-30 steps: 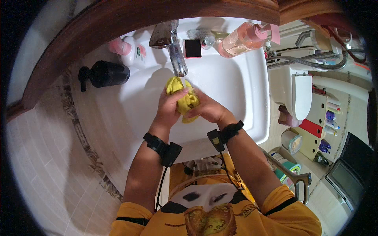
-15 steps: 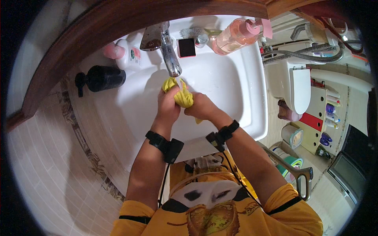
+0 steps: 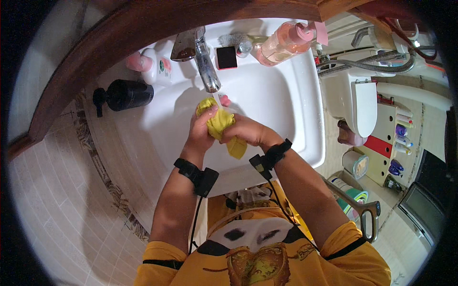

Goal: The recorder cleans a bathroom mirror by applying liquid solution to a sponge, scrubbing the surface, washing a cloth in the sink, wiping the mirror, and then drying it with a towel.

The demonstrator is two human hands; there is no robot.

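A wet yellow cloth [image 3: 218, 125] is bunched between my hands just below the metal faucet [image 3: 206, 71], and a stream of water runs onto it. My left hand [image 3: 202, 127] grips the cloth from the left, thumb across its top. From the right, my right hand [image 3: 244, 129] is closed on it, and a loose end hangs down below those fingers. Both hands are over the white sink [image 3: 267, 90]. Some fingertips stick out beyond the cloth near the water; the rest are hidden behind it.
Behind the sink stand a white pump bottle [image 3: 159, 69], a dark square box [image 3: 226, 57] and a large pink pump bottle [image 3: 282, 46]. A black pump bottle [image 3: 128, 95] lies toward the left. At right are a toilet [image 3: 365, 107] and a metal handle [image 3: 367, 214].
The cloth has opened out from a tighter bunch, and its lower end now hangs further down. My right hand has turned slightly around it.
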